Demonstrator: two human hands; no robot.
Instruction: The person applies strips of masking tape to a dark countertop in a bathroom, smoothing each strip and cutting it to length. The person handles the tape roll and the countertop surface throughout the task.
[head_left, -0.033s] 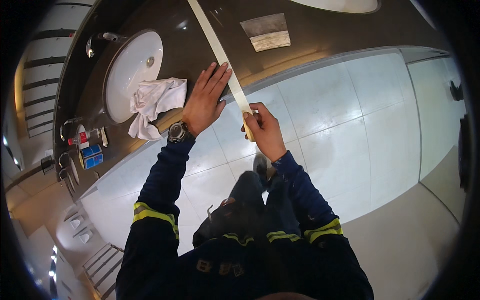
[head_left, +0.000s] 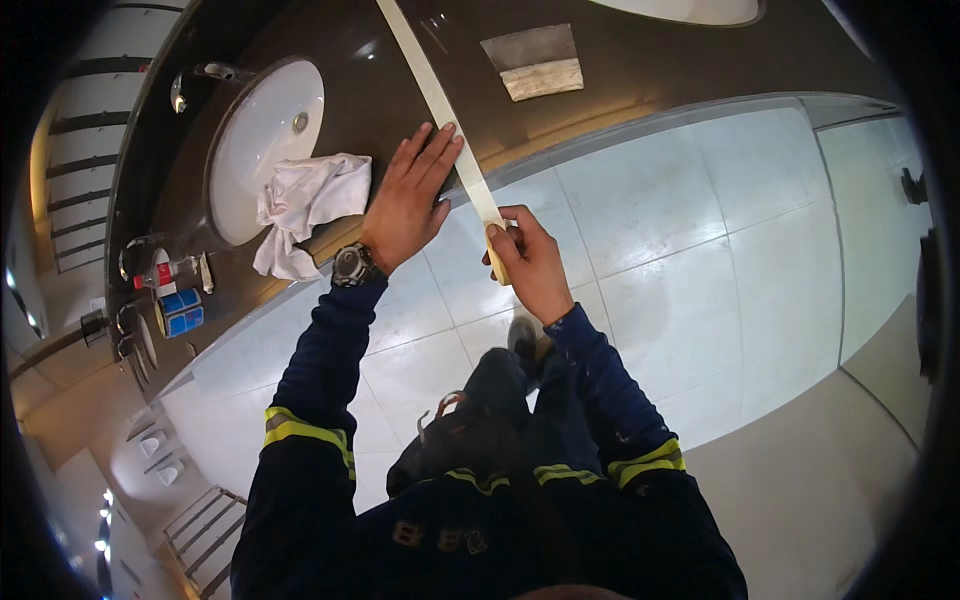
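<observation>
A pale strip of masking tape (head_left: 430, 95) runs across the dark brown countertop (head_left: 345, 110), from the far edge of view to past the front edge. My left hand (head_left: 410, 195) lies flat on the counter, fingers stretched out, with the fingertips reaching the strip's left side. Just beyond the front edge, my right hand (head_left: 532, 262) grips the yellowish roll of tape (head_left: 497, 255) between thumb and fingers, and the strip comes off it. To the left of my left hand, a crumpled white cloth (head_left: 318, 190) hangs partly over a sink rim and the counter edge.
A white oval sink (head_left: 250, 140) with a chrome faucet (head_left: 215, 72) is at left. Near it stand a red-labelled bottle (head_left: 165, 275) and a blue can (head_left: 182, 313). A flat grey-and-pale piece (head_left: 535, 65) lies right of the tape. Light floor tiles (head_left: 660, 200) extend below the counter.
</observation>
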